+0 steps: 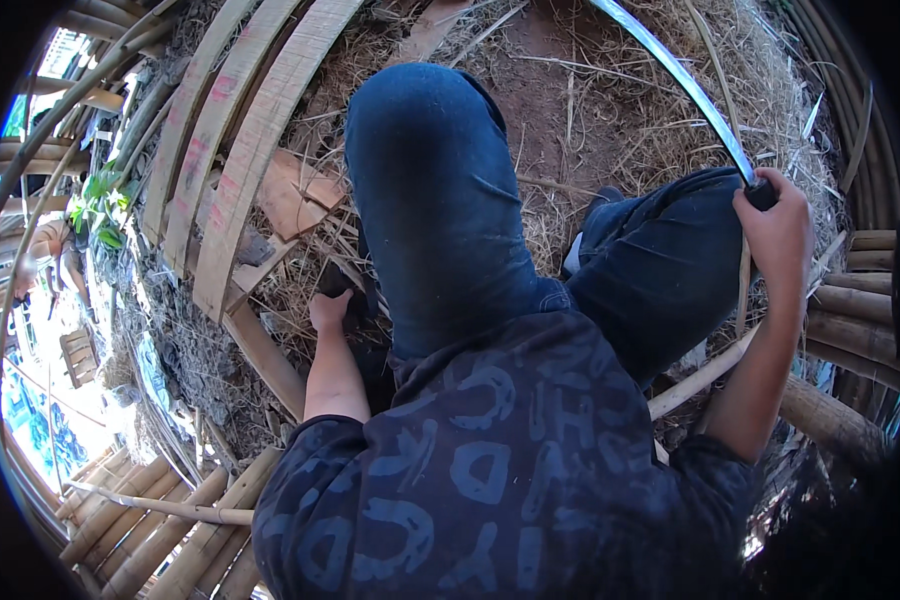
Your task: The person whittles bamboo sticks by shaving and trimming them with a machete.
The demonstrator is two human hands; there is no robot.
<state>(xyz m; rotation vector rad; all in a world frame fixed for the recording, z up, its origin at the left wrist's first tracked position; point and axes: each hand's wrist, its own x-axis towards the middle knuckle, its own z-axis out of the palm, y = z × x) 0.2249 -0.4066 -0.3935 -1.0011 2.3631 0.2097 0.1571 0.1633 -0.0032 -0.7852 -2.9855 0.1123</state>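
Note:
My right hand (773, 222) is closed round the black handle (761, 194) of a machete, out to the right beside my bent right knee. Its long, narrow, shiny blade (692, 88) points away and to the left, over the straw, and runs out of view at the top. Down on the left, my left hand (328, 308) is closed beside my raised left knee. A dark object (336, 282) shows at its fingers, but its kind cannot be made out.
Several long, pale wooden planks (260, 150) lie at the far left, near broken wood pieces (295, 195). Straw (660, 140) covers the ground ahead. Bamboo poles (855, 320) stand at the right; a bamboo platform (170, 520) is at the lower left. Another person (60, 255) is farther left.

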